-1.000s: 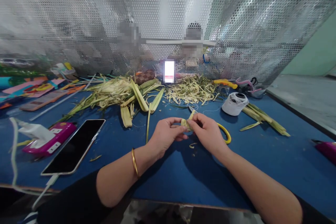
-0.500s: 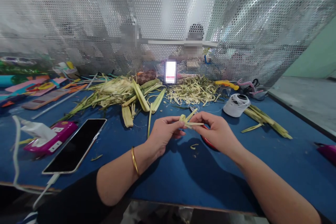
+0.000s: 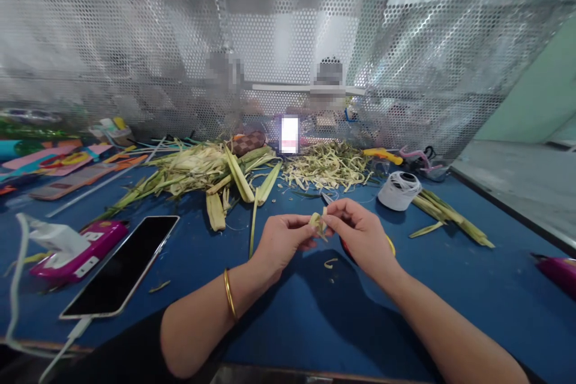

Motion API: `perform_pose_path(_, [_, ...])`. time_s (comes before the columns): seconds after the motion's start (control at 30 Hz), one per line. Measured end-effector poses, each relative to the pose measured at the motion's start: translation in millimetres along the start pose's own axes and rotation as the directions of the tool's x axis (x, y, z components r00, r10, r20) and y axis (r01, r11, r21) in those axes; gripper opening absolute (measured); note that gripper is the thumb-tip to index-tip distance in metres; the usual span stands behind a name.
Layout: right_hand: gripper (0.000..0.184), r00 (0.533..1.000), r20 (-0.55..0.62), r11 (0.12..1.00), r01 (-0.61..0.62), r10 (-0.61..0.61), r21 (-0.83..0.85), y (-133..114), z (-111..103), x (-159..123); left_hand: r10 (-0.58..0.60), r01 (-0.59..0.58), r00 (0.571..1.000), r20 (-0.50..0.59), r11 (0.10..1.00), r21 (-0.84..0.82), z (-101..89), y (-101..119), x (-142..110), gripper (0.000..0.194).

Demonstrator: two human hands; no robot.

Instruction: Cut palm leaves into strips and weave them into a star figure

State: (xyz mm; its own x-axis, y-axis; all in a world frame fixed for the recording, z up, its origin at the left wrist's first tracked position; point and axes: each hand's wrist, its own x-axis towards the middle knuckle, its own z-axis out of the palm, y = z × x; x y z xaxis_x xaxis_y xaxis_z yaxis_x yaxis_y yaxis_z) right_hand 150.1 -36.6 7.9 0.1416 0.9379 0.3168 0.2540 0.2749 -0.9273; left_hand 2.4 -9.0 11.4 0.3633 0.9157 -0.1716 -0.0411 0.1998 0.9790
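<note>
Blue bench, pretty cluttered, and from where I'm standing the near edge is mostly forearms. Both come in low from the near left and near right, angled toward the middle, with a gold bangle on the left wrist. Off to the near left there's a dark-screened phone with a cable plugged in, next to a purple power strip.

Middle of the bench is where it's at: a small pale green strip held just above the surface between the two hands. The left hand has its thumb and fingers clamped on one side of it, and the right hand is pinching the other, knuckles bent, fingertips nearly meeting. I'd call it partway: some curl or fold looks formed, but loose ends poke out, so it doesn't seem finished to me.

Scissors lie by the right hand, mostly hidden under it. A bit farther right, a white thread spool sits beside some flat stalks. Farther back, a leafy heap on the left and a pile of thin shreds right of center, so loads of material left. Behind everything, a perforated metal screen.
</note>
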Motion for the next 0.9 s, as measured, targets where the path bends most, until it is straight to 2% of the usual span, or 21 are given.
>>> perform_pose_path(0.1, [0.014,0.999,-0.033,0.998,-0.015,0.013,-0.056,1.6,-0.6,0.7,-0.006,0.006,1.0,-0.022,1.0,-0.009,1.1,-1.0,1.2,0.019])
perform_pose_path(0.23, [0.015,0.999,-0.011,0.995,-0.034,0.033,-0.091,2.9,-2.2,1.2,-0.014,0.014,0.997,-0.071,1.0,-0.002,2.0,-1.0,2.4,0.014])
perform_pose_path(0.4, [0.013,0.998,0.032,0.985,-0.048,0.054,-0.167,7.1,-5.0,1.5,0.061,-0.059,0.996,-0.064,0.997,0.042,0.6,-4.3,3.9,0.016])
perform_pose_path(0.6, [0.011,0.993,0.073,0.96,-0.069,0.092,-0.271,12.2,-9.1,2.6,0.15,-0.139,0.988,-0.048,0.974,0.18,-0.8,-12.2,7.5,0.018])
perform_pose_path(0.73, [0.007,0.985,0.09,0.966,-0.123,0.146,-0.226,15.7,-8.5,3.5,0.187,-0.176,0.982,-0.027,0.955,0.238,-0.6,-13.7,7.5,0.017])
perform_pose_path(0.9, [0.019,0.983,0.094,0.983,-0.145,0.156,-0.115,14.4,-7.5,3.4,0.217,-0.225,0.974,0.063,0.897,0.381,-3.1,-13.6,6.5,0.021])
